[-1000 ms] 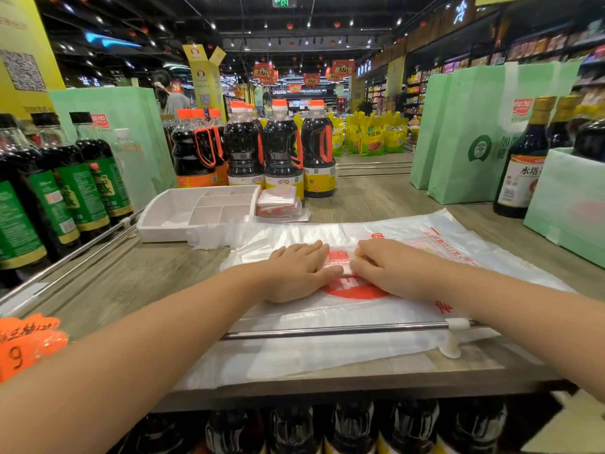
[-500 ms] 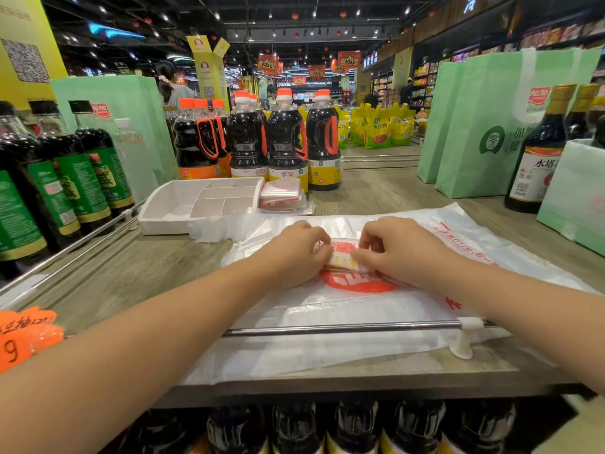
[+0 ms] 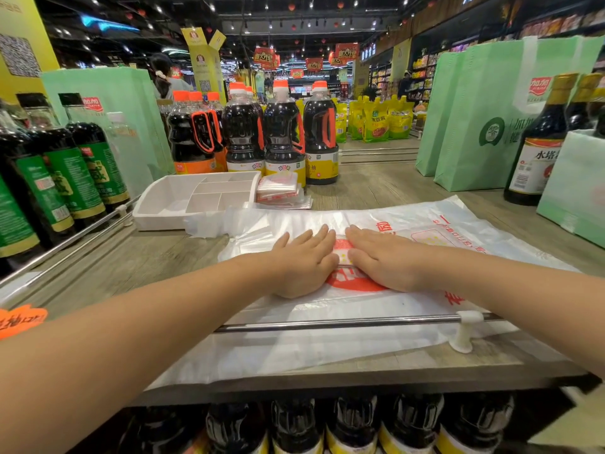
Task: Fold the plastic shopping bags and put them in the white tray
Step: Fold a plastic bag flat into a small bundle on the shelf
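I see left hand [image 3: 304, 262] and right hand [image 3: 384, 260], fingers straight, pressing folded bag [image 3: 342, 250] flat on spread bag [image 3: 422, 221], near white tray [image 3: 157, 221].

You have open shelf top [image 3: 108, 273] left of the spread bag [image 3: 327, 348], leading to the white tray [image 3: 163, 204]. Dark bottles [image 3: 281, 136] wall the back. Green-label bottles [image 3: 75, 172] and a side rail [image 3: 75, 236] bound the left, green bags [image 3: 474, 132] the right. A front rail [image 3: 327, 322] crosses the near edge.

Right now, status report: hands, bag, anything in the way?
Left hand and right hand flat, pressing folded bag. Tray beyond, left. Spread bag's end lies before it.
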### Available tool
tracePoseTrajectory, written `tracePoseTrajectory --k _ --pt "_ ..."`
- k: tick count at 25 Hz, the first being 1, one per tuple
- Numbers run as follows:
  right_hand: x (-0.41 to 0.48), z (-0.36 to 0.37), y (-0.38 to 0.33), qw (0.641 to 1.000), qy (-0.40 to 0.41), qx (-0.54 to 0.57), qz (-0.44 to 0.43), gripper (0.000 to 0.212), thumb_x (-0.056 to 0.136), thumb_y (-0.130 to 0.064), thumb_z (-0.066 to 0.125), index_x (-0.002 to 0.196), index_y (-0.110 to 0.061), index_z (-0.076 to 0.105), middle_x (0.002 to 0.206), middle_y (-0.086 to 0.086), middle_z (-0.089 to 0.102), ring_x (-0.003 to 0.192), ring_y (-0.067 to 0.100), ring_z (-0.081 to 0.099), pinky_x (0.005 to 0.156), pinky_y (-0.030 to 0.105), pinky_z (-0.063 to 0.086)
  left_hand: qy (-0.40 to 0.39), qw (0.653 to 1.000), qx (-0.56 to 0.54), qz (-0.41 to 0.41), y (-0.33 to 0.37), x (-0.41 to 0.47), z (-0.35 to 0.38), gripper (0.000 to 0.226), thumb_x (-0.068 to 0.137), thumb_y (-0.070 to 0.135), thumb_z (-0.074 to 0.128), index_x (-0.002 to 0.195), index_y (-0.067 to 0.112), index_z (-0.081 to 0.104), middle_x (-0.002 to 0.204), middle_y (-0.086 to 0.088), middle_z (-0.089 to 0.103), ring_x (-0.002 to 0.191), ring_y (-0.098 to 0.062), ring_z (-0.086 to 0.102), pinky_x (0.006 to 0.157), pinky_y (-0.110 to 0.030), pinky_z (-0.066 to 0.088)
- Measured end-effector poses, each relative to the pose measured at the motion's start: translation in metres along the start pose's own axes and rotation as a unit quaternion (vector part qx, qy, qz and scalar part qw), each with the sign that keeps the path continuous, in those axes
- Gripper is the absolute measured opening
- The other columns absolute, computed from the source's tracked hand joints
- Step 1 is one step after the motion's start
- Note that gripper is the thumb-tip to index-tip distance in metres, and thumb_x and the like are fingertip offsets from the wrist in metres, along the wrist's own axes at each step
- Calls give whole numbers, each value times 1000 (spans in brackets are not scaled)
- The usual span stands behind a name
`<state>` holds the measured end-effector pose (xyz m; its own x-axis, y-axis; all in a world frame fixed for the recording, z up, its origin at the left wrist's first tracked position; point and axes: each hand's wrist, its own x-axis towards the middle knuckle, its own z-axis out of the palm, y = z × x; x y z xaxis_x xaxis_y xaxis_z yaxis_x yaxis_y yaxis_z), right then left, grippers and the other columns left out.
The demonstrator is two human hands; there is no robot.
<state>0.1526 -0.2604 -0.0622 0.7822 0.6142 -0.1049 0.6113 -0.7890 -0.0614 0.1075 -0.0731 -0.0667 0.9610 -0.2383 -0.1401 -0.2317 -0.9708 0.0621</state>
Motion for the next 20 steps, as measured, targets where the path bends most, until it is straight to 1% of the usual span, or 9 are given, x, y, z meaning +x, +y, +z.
tracePoseTrajectory --k 5,9,10,12,14,15,17,18,20 --pt "-6 -2 2 999 -30 -24 23 61 107 -43 12 159 -17 -6 167 -1 -10 153 13 -5 125 38 1 -25 998 54 -17 0 -5 -5 59 106 46 6 158 26 -14 165 8 -17 154 -20 -7 122 -51 -8" --pt "-19 -4 6 998 -47 -33 34 60 107 -42 11 159 -18 -7 167 -3 -10 153 12 -6 125 37 -2 -43 997 65 -5 -3 -13 -8 57 108 40 11 159 24 -7 166 4 -14 154 -24 -5 122 -54 -5" --pt "-20 -4 6 998 -48 -31 35 60 107 -43 11 159 -18 -6 167 -3 -9 153 12 -5 125 37 -2 -30 998 50 -6 -4 -13 -7 56 108 39 12 160 25 -1 167 5 -8 154 -23 0 122 -54 -4" --pt "-19 -3 6 998 -36 -25 33 60 107 -42 15 160 -17 2 168 0 -3 154 14 -2 125 36 0 44 999 5 -6 -6 -10 -5 50 108 37 15 155 26 26 164 6 22 150 -23 21 121 -53 1" --pt "-15 -4 5 999 15 -24 21 57 107 -39 22 157 -12 21 166 7 13 153 19 10 124 34 8 128 992 -10 -3 -6 -5 -4 41 107 34 22 135 24 50 140 3 53 133 -23 44 118 -52 10" --pt "-14 -5 3 998 52 -22 11 52 107 -37 25 151 -10 34 162 10 26 149 22 21 121 34 15 154 988 -13 -5 -4 -2 -3 38 106 35 25 129 23 53 132 3 59 127 -22 49 116 -51 12" --pt "-12 -6 -2 995 98 -2 -10 44 106 -35 30 139 -11 45 147 9 46 136 25 39 113 37 29 160 987 -6 -4 -1 2 -1 41 106 36 26 136 23 50 138 1 55 133 -22 44 117 -50 13" --pt "-10 -5 -4 995 96 13 -20 44 107 -35 30 141 -11 43 145 8 47 136 25 41 112 38 30 139 990 1 -1 0 4 0 45 107 37 23 145 24 43 150 1 46 141 -22 36 119 -51 11" --pt "-8 -3 -3 998 43 24 -24 54 107 -39 27 154 -11 25 160 6 30 147 23 27 119 36 21 66 998 6 -1 -1 3 0 54 107 42 16 159 26 17 166 6 16 152 -19 14 122 -51 4"
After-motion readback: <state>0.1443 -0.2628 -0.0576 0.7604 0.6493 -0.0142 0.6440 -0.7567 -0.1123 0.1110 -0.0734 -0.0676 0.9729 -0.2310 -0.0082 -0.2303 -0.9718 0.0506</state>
